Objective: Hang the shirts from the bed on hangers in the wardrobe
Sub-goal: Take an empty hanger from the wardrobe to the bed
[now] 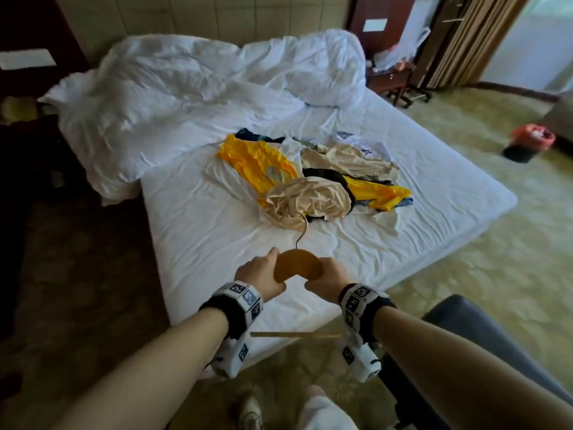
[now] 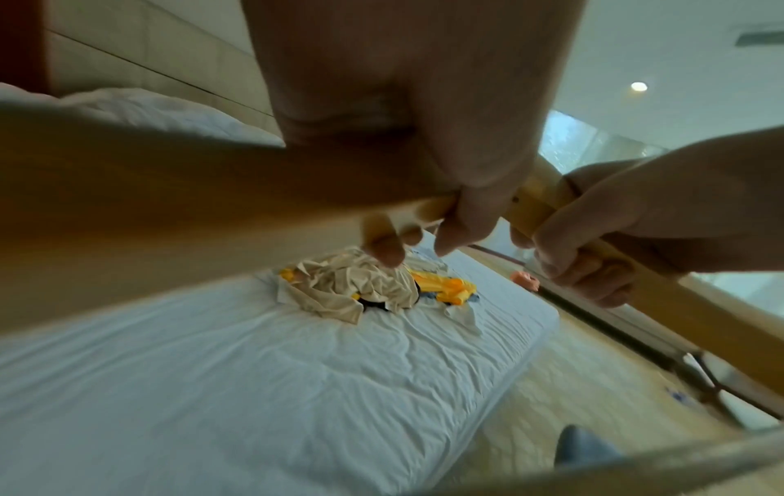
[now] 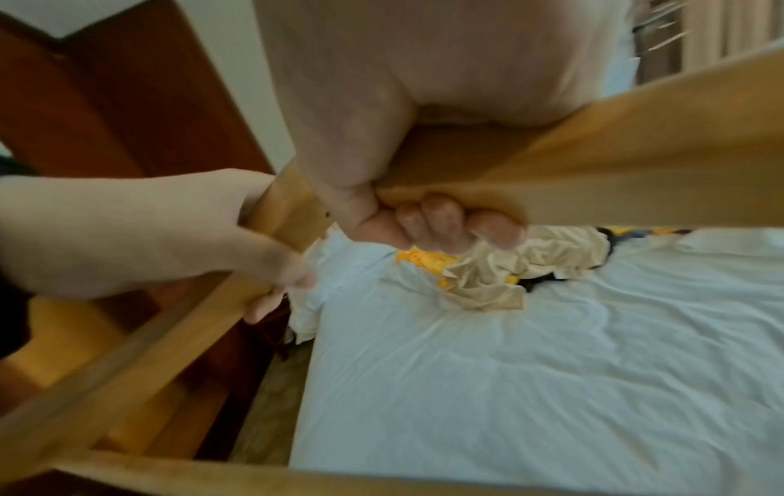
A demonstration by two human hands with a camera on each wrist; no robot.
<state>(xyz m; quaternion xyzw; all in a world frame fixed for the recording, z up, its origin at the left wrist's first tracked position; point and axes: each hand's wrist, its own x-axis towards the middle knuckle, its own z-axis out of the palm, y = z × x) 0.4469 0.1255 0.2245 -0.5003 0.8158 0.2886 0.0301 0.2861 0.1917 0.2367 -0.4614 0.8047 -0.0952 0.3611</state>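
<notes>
A wooden hanger [image 1: 298,267] with a metal hook is held flat over the near edge of the bed [image 1: 217,231], hook pointing at the clothes. My left hand [image 1: 259,274] grips its left shoulder and my right hand [image 1: 326,276] grips its right shoulder. The left wrist view shows my left hand's fingers [image 2: 462,214] curled round the wooden hanger [image 2: 212,188]; the right wrist view shows my right hand's fingers [image 3: 441,218] curled round the hanger [image 3: 594,167]. A heap of shirts [image 1: 313,175], beige, yellow, black and white, lies mid-bed beyond the hook.
A crumpled white duvet [image 1: 186,88] covers the head of the bed. A dark chair [image 1: 483,342] stands at my right. On the carpet to the right sits a bin with a red bag [image 1: 527,144]. A dark wooden stand [image 1: 390,79] stands behind the bed.
</notes>
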